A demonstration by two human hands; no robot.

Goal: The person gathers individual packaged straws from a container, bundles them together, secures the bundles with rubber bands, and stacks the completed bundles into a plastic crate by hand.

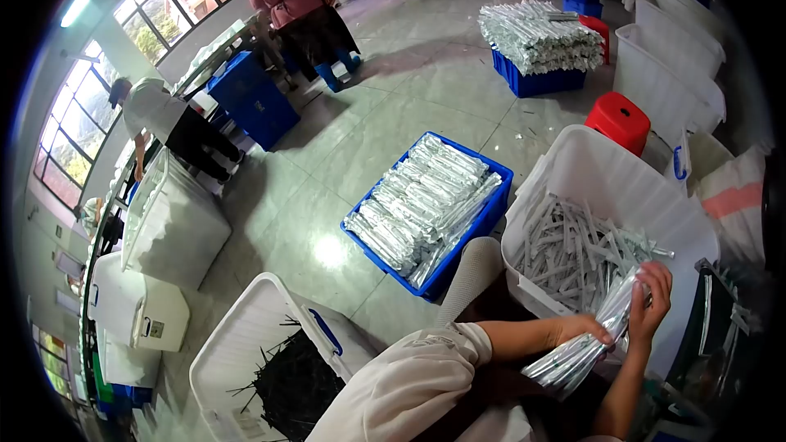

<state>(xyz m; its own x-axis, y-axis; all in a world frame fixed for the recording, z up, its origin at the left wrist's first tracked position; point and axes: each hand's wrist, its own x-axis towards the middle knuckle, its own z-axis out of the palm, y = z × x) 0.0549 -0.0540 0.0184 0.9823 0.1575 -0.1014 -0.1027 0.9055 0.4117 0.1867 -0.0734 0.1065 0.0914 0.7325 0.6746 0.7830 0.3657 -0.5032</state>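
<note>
over the near side of the white bin (665, 217), the left hand (583, 331) and right hand (651, 295) grip a silvery bundle (565, 364), fingers partly hidden; the bundle masks some of the bin's pale strips (561, 237). right of the bin, dark objects (711, 336) are indistinct. left of it, a blue crate (494, 209) holds silvery packets (426, 196); farther left, a cut-off tub (233, 336) contains black strands (299, 385).

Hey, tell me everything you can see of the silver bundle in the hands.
The silver bundle is a sheaf of long, thin, glossy pieces that look foil- or plastic-wrapped; their contents can't be told. They lie roughly parallel, slanting, slightly fanned at the lower end. The left hand grips around the middle; the right hand holds the upper part. In view, it overlaps the near side of a white bin.
</note>
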